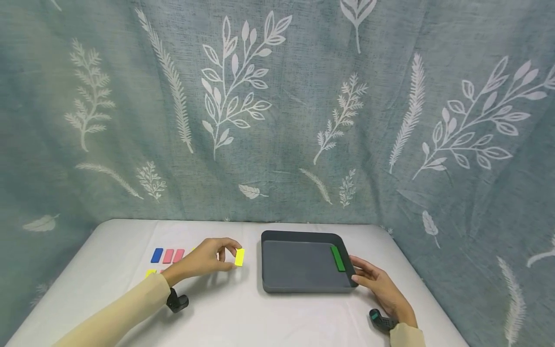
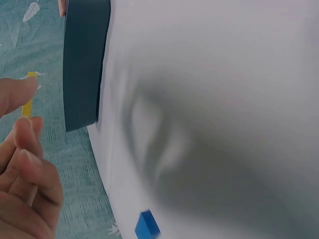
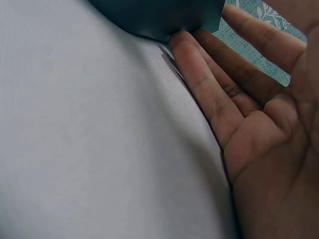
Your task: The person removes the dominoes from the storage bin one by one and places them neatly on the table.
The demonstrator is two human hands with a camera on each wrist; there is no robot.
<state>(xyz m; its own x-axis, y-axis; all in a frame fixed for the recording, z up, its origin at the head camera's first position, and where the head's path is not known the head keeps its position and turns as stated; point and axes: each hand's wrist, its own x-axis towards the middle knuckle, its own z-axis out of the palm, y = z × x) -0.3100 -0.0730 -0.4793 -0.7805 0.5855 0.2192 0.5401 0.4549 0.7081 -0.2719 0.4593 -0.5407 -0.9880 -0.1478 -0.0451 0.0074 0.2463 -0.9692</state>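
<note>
My left hand (image 1: 204, 259) pinches a small yellow block (image 1: 240, 257) between thumb and fingertips, above the table just left of a dark grey tray (image 1: 295, 267). In the left wrist view the yellow block (image 2: 27, 108) shows edge-on between the fingers. Inside the tray, along its right wall, lies a green block (image 1: 337, 259). My right hand (image 1: 383, 286) rests at the tray's right side, its fingertips touching the outer wall. The right wrist view shows those fingers (image 3: 214, 94) nearly straight against the tray wall (image 3: 164, 15).
Left of the tray, partly behind the left forearm, lie several small blocks: a blue block (image 1: 157, 255), pink blocks (image 1: 168, 256) and a yellow block (image 1: 150, 272). A white cloth covers the table (image 1: 243, 318). A patterned curtain (image 1: 277, 120) hangs behind it.
</note>
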